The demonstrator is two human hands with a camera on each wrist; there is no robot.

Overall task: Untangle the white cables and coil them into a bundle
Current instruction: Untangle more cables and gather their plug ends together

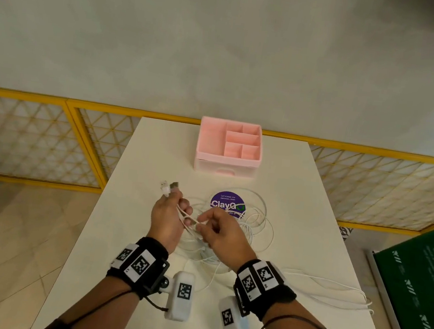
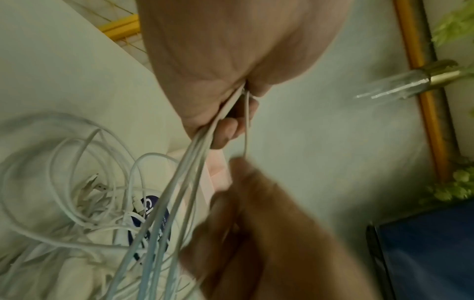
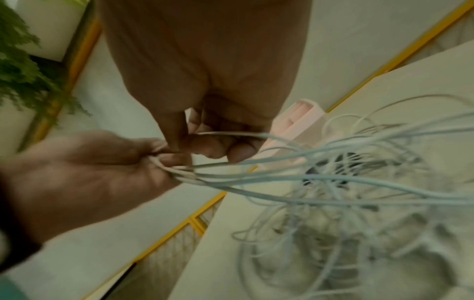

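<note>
A tangle of thin white cables (image 1: 255,222) lies in loose loops on the white table (image 1: 311,229), partly over a purple round sticker (image 1: 227,203). My left hand (image 1: 169,218) grips several strands (image 2: 184,178) in its curled fingers, and two plug ends (image 1: 168,187) stick out above its knuckles. My right hand (image 1: 219,232) is just to its right and pinches one strand (image 3: 231,134) between thumb and fingers. In the right wrist view the gathered strands (image 3: 282,176) fan out from the left hand toward the heap (image 3: 346,233). More cable (image 1: 331,293) trails toward the table's right edge.
A pink organiser box (image 1: 228,146) with several compartments stands at the far middle of the table. A yellow lattice railing (image 1: 37,141) runs behind and beside the table. A dark green board (image 1: 420,290) leans at the right. The left table edge (image 1: 103,205) is near my left hand.
</note>
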